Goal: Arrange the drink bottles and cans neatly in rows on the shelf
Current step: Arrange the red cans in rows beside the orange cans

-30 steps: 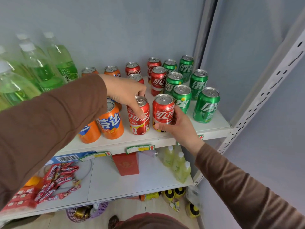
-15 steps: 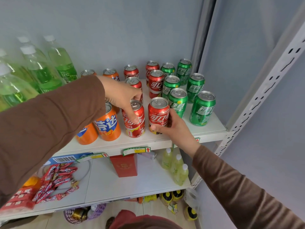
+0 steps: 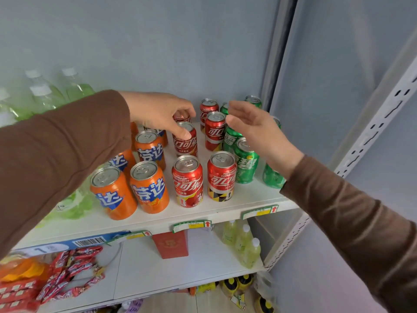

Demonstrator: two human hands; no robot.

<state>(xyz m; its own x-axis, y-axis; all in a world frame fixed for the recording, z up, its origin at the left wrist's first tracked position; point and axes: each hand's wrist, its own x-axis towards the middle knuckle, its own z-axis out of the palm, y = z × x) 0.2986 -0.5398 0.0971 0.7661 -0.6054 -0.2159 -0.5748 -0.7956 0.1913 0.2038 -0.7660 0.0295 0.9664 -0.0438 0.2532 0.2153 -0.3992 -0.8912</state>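
Your left hand (image 3: 158,111) curls its fingers round a mid-row red can (image 3: 185,141) on the shelf (image 3: 225,211). Your right hand (image 3: 252,125) hovers, fingers relaxed, above the green cans (image 3: 246,163). Orange cans (image 3: 149,188) stand leftward.

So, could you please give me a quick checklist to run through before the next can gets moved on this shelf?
1. Left hand has a hold on the second-row red cola can: ok, thumb and fingers are on its top rim.
2. Right hand free: ok, fingers are relaxed and hold nothing, above the green cans.
3. Front red cola cans upright and level with each other: ok.
4. Front orange soda cans in line with the red ones: not ok, they sit tilted and the left one is nearer the edge.
5. Green soda cans in even rows: cannot tell, the right hand and sleeve cover them.
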